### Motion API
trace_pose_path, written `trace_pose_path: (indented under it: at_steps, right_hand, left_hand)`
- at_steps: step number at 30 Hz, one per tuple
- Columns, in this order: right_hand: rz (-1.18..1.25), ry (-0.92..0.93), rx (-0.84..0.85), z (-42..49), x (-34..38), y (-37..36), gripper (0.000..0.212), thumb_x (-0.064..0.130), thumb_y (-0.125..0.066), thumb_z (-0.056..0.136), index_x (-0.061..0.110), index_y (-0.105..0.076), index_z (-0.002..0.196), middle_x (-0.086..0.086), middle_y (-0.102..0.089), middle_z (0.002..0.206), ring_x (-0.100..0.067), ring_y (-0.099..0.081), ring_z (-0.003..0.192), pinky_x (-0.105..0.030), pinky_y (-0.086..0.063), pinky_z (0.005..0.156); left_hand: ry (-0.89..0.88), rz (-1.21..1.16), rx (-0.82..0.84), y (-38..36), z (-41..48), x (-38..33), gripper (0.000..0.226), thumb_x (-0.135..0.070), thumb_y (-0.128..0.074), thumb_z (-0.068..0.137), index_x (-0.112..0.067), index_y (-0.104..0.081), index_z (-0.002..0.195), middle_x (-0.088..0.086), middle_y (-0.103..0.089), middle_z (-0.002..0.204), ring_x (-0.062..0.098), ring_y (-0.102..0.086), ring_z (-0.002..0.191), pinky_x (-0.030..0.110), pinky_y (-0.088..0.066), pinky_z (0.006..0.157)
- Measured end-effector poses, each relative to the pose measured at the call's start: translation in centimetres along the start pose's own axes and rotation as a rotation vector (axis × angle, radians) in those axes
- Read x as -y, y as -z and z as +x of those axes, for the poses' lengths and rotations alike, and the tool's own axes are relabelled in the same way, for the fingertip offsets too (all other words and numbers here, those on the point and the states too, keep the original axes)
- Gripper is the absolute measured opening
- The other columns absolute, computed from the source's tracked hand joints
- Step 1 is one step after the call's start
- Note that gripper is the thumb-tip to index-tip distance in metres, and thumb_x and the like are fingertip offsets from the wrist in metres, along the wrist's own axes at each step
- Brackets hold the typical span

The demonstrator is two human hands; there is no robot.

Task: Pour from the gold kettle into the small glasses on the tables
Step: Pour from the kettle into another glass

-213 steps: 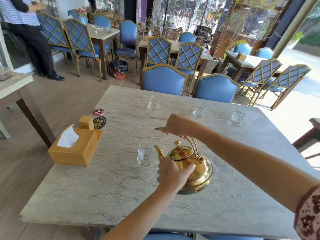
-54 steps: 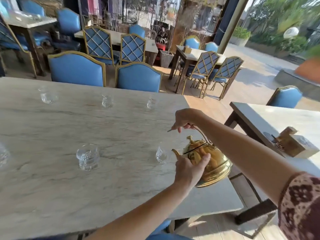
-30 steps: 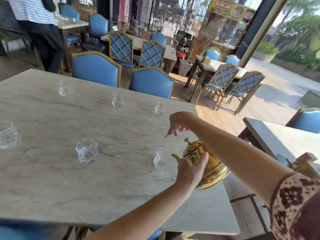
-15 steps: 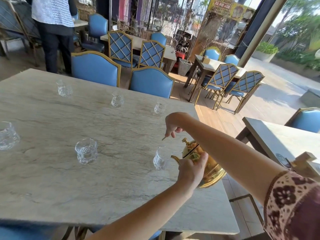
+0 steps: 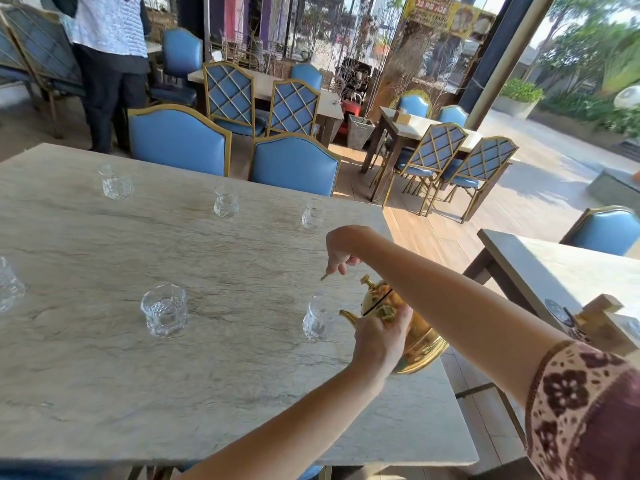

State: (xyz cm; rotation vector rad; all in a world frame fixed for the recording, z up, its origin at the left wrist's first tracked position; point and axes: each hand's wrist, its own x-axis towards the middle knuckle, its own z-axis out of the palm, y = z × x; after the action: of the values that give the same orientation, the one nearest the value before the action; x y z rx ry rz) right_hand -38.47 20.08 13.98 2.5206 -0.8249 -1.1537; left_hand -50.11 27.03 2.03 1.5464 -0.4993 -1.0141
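Note:
The gold kettle (image 5: 417, 336) hangs tilted over the right end of the marble table (image 5: 104, 375), its spout at the rim of a small glass (image 5: 318, 322). My right hand (image 5: 341, 252) grips the kettle's handle from above. My left hand (image 5: 381, 341) presses against the kettle's body near the lid. A wider glass (image 5: 165, 310) stands to the left, another glass (image 5: 9, 289) at the left edge. Three small glasses (image 5: 116, 183), (image 5: 225, 204), (image 5: 312, 214) line the far side.
Two blue chairs (image 5: 180, 142), (image 5: 294, 164) stand behind the table. A second marble table (image 5: 540, 268) with a wooden box (image 5: 604, 322) is to the right. A person (image 5: 107, 60) stands at the back left. More tables and chairs fill the room beyond.
The kettle has tipped further forward, its spout dropping to the glass's rim. My right hand has lifted the handle higher. The person at the back has shifted to the right.

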Motion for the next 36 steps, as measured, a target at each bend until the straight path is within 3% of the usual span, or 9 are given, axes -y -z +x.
trace_pose_path:
  at_steps: [6, 12, 17, 19, 22, 25, 29, 33, 36]
  right_hand:
    - [0.008, -0.033, 0.026, 0.6, 0.4, 0.2, 0.047, 0.04, -0.043, 0.1, 0.008, -0.061, 0.129, 0.002, -0.047, 0.069, -0.012, -0.041, 0.059, -0.023, -0.033, 0.058]
    - [0.012, -0.059, 0.009, 1.1, 1.0, 0.2, 0.048, 0.043, -0.047, 0.097, 0.01, -0.064, 0.127, 0.003, -0.051, 0.073, -0.019, -0.05, 0.086, -0.031, -0.036, 0.085]
    - [0.011, -0.081, 0.014, 1.3, 1.2, -0.1, 0.045, 0.043, -0.048, 0.096, 0.012, -0.065, 0.125, 0.0, -0.063, 0.125, -0.021, -0.05, 0.099, -0.037, -0.038, 0.108]
    - [0.029, -0.099, 0.015, 1.5, 1.2, -0.2, 0.045, 0.044, -0.05, 0.095, 0.012, -0.066, 0.123, -0.001, -0.064, 0.123, -0.022, -0.051, 0.099, -0.04, -0.038, 0.109]
    - [0.073, -0.092, 0.005, 1.3, 0.9, -0.3, 0.045, 0.043, -0.049, 0.096, 0.01, -0.067, 0.121, 0.002, -0.06, 0.084, -0.022, -0.051, 0.096, -0.036, -0.039, 0.106]
    - [0.15, -0.064, -0.013, 0.4, 0.1, -0.7, 0.044, 0.039, -0.05, 0.097, 0.006, -0.068, 0.118, 0.002, -0.051, 0.067, -0.018, -0.052, 0.077, -0.027, -0.043, 0.078]
    - [0.254, -0.07, 0.052, -0.6, -1.4, -1.9, 0.047, 0.036, -0.044, 0.1, 0.0, -0.062, 0.124, 0.001, -0.048, 0.051, -0.013, -0.041, 0.052, -0.021, -0.034, 0.051]
    - [0.479, -0.108, 0.194, -0.4, -2.5, -4.1, 0.049, 0.038, -0.039, 0.101, -0.003, -0.059, 0.12, -0.006, -0.045, 0.061, -0.021, -0.046, 0.054, -0.029, -0.042, 0.052]
    - [0.682, -0.16, 0.306, -0.5, -2.9, -5.6, 0.043, 0.039, -0.036, 0.102, 0.001, -0.055, 0.094, -0.007, -0.043, 0.063, -0.021, -0.043, 0.057, -0.032, -0.043, 0.056]
  left_hand:
    - [0.023, -0.033, 0.042, 0.5, -0.1, -0.4, 0.079, -0.062, -0.053, 0.097, 0.009, -0.056, 0.131, -0.002, -0.047, 0.08, 0.013, -0.059, 0.075, 0.004, -0.038, 0.041]
    - [0.028, -0.069, 0.064, 0.8, -0.9, -1.3, 0.04, -0.052, -0.052, 0.102, -0.016, -0.05, 0.084, -0.007, -0.05, 0.072, 0.003, -0.049, 0.062, 0.004, -0.038, 0.047]
    - [0.016, -0.064, 0.084, 0.8, -1.2, -1.3, 0.041, -0.051, -0.05, 0.103, -0.018, -0.048, 0.079, -0.006, -0.049, 0.071, 0.004, -0.048, 0.062, 0.012, -0.041, 0.058]
    - [0.017, -0.059, 0.083, 0.9, -1.2, -1.3, 0.042, -0.052, -0.049, 0.103, -0.013, -0.05, 0.087, -0.006, -0.048, 0.072, 0.004, -0.048, 0.063, 0.011, -0.041, 0.059]
    - [0.014, -0.036, 0.086, 1.2, -1.6, -1.6, 0.044, -0.055, -0.05, 0.102, -0.013, -0.05, 0.086, -0.007, -0.048, 0.07, 0.004, -0.047, 0.06, 0.006, -0.039, 0.051]
    - [0.025, -0.003, 0.084, 1.5, -2.0, -1.6, 0.042, -0.055, -0.053, 0.101, -0.016, -0.053, 0.084, -0.007, -0.052, 0.073, 0.003, -0.049, 0.063, 0.003, -0.037, 0.048]
    - [0.052, 0.111, 0.136, 2.3, -2.7, -0.7, 0.063, -0.061, -0.059, 0.095, -0.006, -0.063, 0.125, 0.009, -0.071, 0.121, 0.016, -0.065, 0.106, 0.01, -0.043, 0.066]
    - [0.078, 0.246, 0.179, 3.1, -3.0, 0.7, 0.075, -0.054, -0.069, 0.09, -0.003, -0.052, 0.141, 0.014, -0.061, 0.14, 0.026, -0.06, 0.13, 0.027, -0.056, 0.096]
    - [0.074, 0.316, 0.235, 4.0, -3.4, 1.4, 0.077, -0.053, -0.072, 0.088, -0.003, -0.05, 0.143, 0.015, -0.056, 0.144, 0.03, -0.056, 0.135, 0.041, -0.05, 0.115]
